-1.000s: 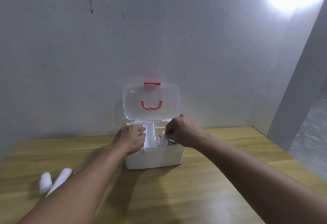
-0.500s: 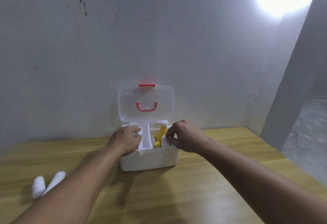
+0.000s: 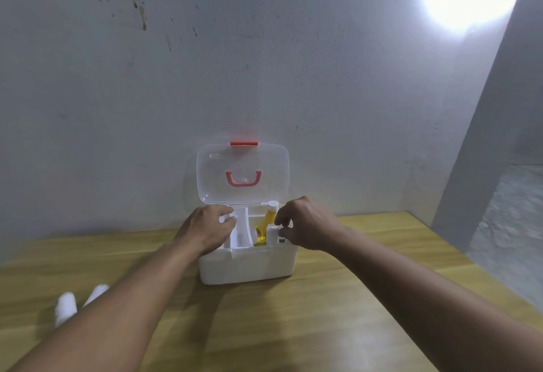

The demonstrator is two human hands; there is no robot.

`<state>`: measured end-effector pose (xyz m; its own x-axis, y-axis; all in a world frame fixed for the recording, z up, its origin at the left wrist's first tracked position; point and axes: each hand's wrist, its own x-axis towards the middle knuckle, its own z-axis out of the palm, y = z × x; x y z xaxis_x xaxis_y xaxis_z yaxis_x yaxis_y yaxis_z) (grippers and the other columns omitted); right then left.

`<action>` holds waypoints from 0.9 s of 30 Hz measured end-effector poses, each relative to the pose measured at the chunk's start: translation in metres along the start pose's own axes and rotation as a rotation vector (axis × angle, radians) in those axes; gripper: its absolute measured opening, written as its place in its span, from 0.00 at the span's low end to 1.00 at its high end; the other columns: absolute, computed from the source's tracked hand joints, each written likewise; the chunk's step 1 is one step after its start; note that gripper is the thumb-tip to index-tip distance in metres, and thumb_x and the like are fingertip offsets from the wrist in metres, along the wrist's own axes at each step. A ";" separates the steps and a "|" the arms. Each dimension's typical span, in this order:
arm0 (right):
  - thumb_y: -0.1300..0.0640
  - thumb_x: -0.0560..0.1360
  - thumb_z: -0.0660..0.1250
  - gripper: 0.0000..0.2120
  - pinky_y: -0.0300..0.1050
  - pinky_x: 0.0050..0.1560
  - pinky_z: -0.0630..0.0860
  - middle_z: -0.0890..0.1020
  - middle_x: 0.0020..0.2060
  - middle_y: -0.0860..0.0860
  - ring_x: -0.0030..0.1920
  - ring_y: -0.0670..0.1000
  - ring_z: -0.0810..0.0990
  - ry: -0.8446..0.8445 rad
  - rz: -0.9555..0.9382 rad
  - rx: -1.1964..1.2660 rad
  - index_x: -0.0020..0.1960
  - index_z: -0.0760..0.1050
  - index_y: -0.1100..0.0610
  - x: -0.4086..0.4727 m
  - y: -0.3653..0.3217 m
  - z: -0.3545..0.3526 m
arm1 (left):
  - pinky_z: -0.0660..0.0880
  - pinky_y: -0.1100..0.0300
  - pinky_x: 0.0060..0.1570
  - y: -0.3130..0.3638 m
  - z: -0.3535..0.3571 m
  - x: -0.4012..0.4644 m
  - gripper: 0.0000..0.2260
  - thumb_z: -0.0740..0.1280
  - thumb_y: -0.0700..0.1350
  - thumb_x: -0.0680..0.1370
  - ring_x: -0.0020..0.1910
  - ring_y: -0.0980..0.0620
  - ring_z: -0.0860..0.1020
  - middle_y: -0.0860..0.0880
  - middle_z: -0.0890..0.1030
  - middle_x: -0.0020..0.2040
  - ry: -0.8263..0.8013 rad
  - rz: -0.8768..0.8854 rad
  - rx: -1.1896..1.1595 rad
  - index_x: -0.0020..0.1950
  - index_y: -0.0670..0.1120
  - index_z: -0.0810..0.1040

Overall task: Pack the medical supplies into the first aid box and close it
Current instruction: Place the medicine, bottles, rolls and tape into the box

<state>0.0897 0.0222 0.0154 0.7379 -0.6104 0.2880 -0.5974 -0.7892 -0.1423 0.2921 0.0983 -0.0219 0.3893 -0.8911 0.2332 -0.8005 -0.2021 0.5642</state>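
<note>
A white first aid box stands on the wooden table against the wall, its clear lid with a red handle raised upright. Inside I see a white inner tray, a yellow bottle with a white cap and a small white bottle. My left hand rests over the box's left rim, fingers on the tray's left edge. My right hand hovers at the right rim, fingertips pinching near the small white bottle. Two white gauze rolls lie at the table's left.
The grey wall stands right behind the box. The table's right edge drops off toward a grey floor and a pillar. A bright lamp glares at the upper right.
My right hand has drawn back to the box's right rim, uncovering the yellow bottle and the small white bottle. The left hand stays on the tray's left side.
</note>
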 end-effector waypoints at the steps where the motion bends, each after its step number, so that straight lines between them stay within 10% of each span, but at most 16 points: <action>1: 0.56 0.73 0.71 0.11 0.46 0.44 0.79 0.85 0.49 0.51 0.46 0.52 0.81 0.005 -0.001 0.011 0.55 0.82 0.55 0.000 -0.001 -0.001 | 0.67 0.53 0.68 0.000 -0.002 0.000 0.19 0.62 0.51 0.78 0.70 0.49 0.70 0.49 0.74 0.70 0.001 0.002 0.004 0.67 0.47 0.75; 27: 0.62 0.74 0.68 0.08 0.42 0.42 0.76 0.85 0.47 0.53 0.44 0.53 0.82 0.043 -0.030 0.114 0.51 0.83 0.59 0.010 -0.041 -0.005 | 0.69 0.52 0.66 -0.020 -0.046 -0.040 0.19 0.63 0.48 0.77 0.68 0.47 0.72 0.49 0.73 0.70 0.007 -0.037 0.095 0.67 0.48 0.75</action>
<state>0.1193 0.0487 0.0289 0.7390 -0.5852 0.3338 -0.5343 -0.8109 -0.2387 0.3139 0.1566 -0.0059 0.4225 -0.8794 0.2192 -0.8248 -0.2729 0.4952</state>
